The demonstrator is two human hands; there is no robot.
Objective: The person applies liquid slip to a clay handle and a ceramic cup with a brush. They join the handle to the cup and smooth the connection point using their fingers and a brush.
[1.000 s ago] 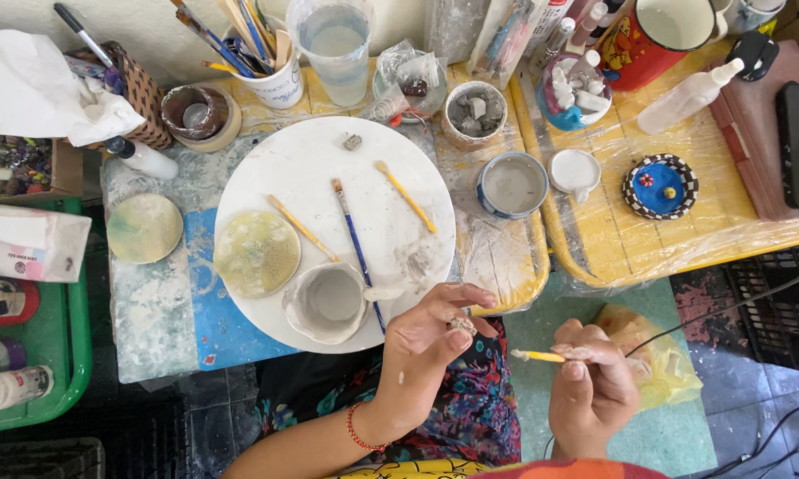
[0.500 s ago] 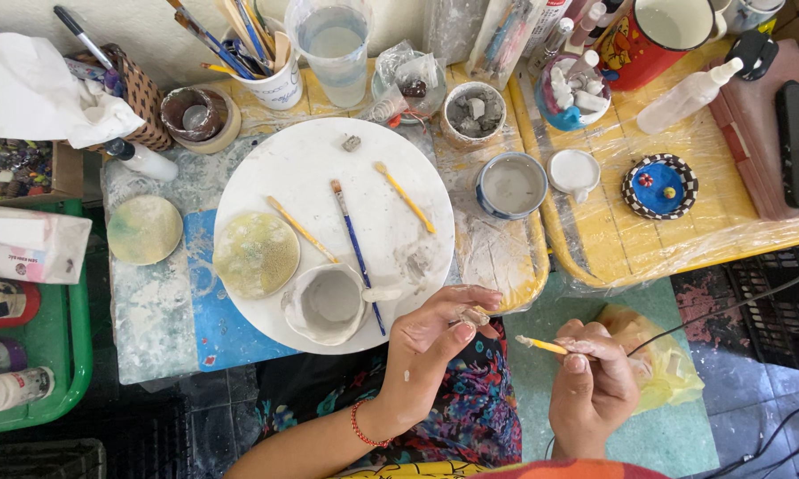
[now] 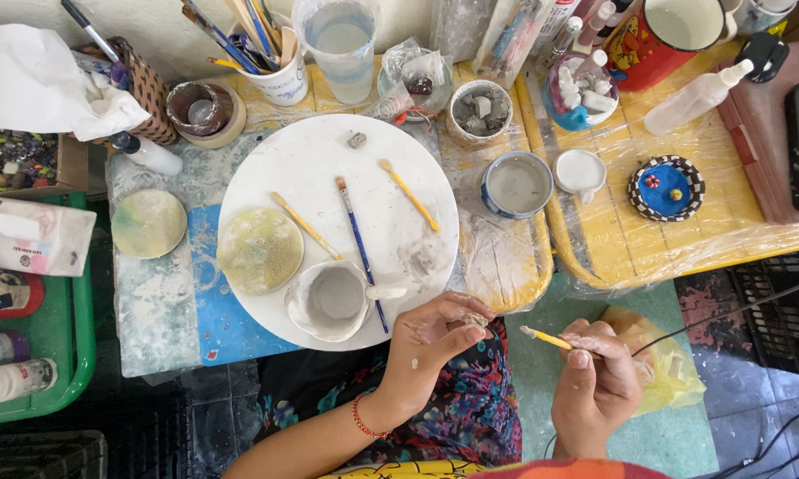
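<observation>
Closest to us, our right hand (image 3: 595,386) is curled around a thin yellow-handled brush (image 3: 548,338), tip pointing left toward the other hand, and there's pale clay smeared on the fingers. Our left hand (image 3: 430,341), red cord bracelet (image 3: 362,418) on the wrist, has its fingers pinched around a small pale lump of clay (image 3: 476,318), held over the lap right at the table edge, near the brush tip but not touching it. Just past that hand sits the big round white board (image 3: 346,164), and on its near edge there's an unglazed grey clay cup with a spout (image 3: 336,300). Beside the cup lies a round greenish-yellow disc (image 3: 260,250), and three brushes lie across the board: a blue-handled brush (image 3: 358,239) in the middle with yellow-handled ones either side. Off to the right there's a blue-rimmed bowl of grey slip (image 3: 517,184) and a small blue dish with a checkered rim (image 3: 666,188) on the plastic-wrapped yellow table (image 3: 728,222). Way at the back we've got a clear plastic cup of water (image 3: 339,44) and a white cup stuffed with brushes (image 3: 275,75).
</observation>
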